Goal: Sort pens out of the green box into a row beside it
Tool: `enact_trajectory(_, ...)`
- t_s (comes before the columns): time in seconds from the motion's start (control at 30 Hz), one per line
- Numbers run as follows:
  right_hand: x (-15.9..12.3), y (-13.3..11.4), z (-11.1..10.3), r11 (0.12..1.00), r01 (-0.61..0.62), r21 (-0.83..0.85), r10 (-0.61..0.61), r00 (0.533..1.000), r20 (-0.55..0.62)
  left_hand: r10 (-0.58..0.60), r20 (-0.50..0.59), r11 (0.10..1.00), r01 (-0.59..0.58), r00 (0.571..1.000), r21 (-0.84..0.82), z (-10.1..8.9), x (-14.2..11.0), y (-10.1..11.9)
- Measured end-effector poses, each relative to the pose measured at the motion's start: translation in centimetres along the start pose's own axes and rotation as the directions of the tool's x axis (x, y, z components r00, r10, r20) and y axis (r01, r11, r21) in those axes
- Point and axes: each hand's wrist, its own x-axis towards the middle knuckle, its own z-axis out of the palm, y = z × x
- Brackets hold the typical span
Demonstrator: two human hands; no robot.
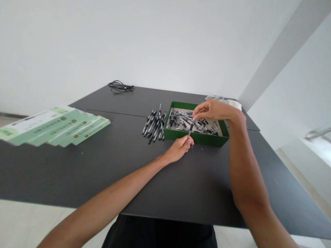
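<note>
Between my two hands is a pen [191,127] with a clear barrel and a dark section, held slanting upward in front of a green box [200,138]. My left hand [180,147] is closed round its lower end. The fingertips of my right hand [207,109] pinch its upper end above the box. Inside the box lie many loose pen parts [181,119], clear and black, in a jumble. Left of the box, a pile of pens [155,124] rests on the dark table [134,165].
Several green-and-white flat boxes or booklets [59,125] overlap in a row at the left. A coiled black cable [121,86] lies near the back edge. Behind my right wrist is a whitish object [234,103], partly hidden. A white wall stands behind the table.
</note>
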Motion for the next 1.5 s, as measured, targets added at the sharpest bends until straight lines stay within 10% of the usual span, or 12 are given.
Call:
enact_trajectory(1.13, 0.9, -1.5, 1.6, 0.938, -0.262, -0.228, 0.282, 0.958, 0.055, 0.013, 0.0, 0.999, -0.013, 1.0, 0.044, 0.0, -0.1, 0.0)
enact_trajectory(1.5, -0.7, -1.3, 0.3, 0.995, -0.101, 0.016, 0.098, 0.987, 0.126, 0.024, 0.007, 0.999, -0.024, 1.0, 0.034, 0.0, -0.1, -0.1)
